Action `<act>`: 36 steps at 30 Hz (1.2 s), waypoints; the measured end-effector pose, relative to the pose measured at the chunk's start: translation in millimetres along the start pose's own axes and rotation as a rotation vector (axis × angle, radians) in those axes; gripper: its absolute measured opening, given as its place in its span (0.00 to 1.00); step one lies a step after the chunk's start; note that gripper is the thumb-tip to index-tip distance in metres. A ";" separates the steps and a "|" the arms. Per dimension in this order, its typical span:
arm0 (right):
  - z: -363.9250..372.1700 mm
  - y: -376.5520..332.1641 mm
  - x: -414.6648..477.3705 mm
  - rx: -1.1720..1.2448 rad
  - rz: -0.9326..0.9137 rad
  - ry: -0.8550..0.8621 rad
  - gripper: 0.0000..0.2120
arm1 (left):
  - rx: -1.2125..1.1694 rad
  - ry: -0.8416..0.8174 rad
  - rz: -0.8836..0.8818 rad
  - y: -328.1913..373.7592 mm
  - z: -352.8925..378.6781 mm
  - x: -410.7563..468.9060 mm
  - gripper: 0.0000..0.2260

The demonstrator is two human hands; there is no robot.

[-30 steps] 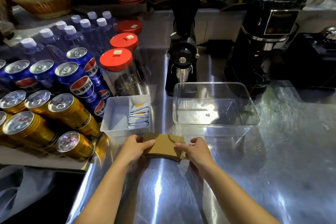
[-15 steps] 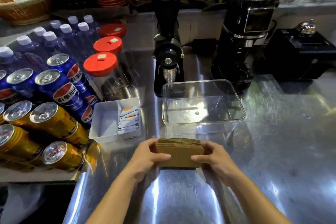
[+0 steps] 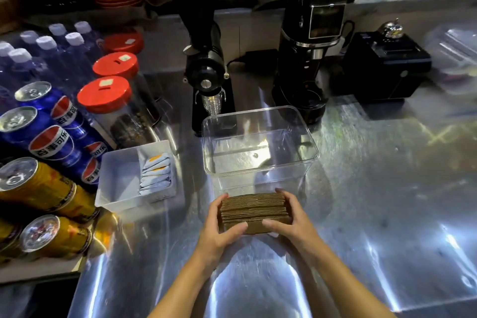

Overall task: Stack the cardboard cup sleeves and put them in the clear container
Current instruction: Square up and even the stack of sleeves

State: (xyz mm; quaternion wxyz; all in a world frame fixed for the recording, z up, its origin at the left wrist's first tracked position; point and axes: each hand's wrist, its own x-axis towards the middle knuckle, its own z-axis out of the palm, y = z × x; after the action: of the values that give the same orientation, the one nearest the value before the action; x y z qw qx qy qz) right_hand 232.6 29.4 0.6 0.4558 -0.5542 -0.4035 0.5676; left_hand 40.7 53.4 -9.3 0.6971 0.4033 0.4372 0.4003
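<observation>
Gripping the stack of cardboard cup sleeves (image 3: 254,212) from both ends, the left hand (image 3: 219,230) and the right hand (image 3: 291,219) close around it with thumbs on the near face. The stack stands on edge just in front of the clear container (image 3: 258,142), near the steel counter's (image 3: 374,201) front edge. A white tray (image 3: 116,181) of sachets sits to the left.

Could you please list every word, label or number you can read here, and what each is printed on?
"百事可乐": on the blue cans, readable on several.
Gold cans: print too blurred to read.
Sachets in the white tray: no readable text.
Grinder screen: nothing legible.
</observation>
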 end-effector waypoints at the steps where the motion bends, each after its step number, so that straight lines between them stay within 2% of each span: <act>1: 5.0 0.8 0.6 0.077 0.002 0.007 0.33 | -0.087 -0.005 -0.013 -1.0 2.7 0.6 0.34; 4: 19.4 3.6 4.5 0.154 -0.021 0.139 0.20 | -0.191 0.070 0.037 -3.8 15.4 3.3 0.23; 6: 28.1 3.3 8.4 0.127 -0.046 0.296 0.10 | -0.148 0.226 0.076 -3.5 25.2 6.0 0.15; 8: 35.6 2.4 10.7 0.132 -0.068 0.387 0.09 | -0.044 0.387 0.108 -2.1 32.5 8.9 0.13; 10: 40.4 0.9 10.1 0.127 -0.098 0.411 0.09 | 0.017 0.457 0.160 -0.4 35.6 9.9 0.12; 14: 39.0 -2.0 9.4 0.116 -0.155 0.419 0.07 | 0.113 0.380 0.286 6.1 35.3 10.4 0.09; 19: 38.2 5.1 9.8 0.038 -0.093 0.377 0.11 | 0.088 0.396 0.216 0.7 34.7 11.6 0.13; 28: 30.4 13.1 11.9 -0.043 -0.113 0.388 0.12 | 0.073 0.235 0.131 -3.9 27.2 9.5 0.08; 30: 30.4 14.2 12.2 -0.035 -0.118 0.388 0.12 | 0.037 0.127 0.070 -1.2 19.1 3.1 0.16; 33: 28.9 15.9 10.8 -0.034 -0.124 0.362 0.12 | 0.128 -0.018 -0.005 3.9 0.1 -9.0 0.35; 36: 28.2 18.3 8.9 0.003 -0.132 0.330 0.10 | 0.542 -0.061 -0.040 7.7 -9.6 -15.8 0.48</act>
State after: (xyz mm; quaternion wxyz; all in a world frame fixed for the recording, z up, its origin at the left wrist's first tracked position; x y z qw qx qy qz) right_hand 203.5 34.6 -17.6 0.5531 -0.6114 -0.3579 0.4383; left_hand 25.5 43.8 -0.5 0.5847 0.5781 0.5150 0.2424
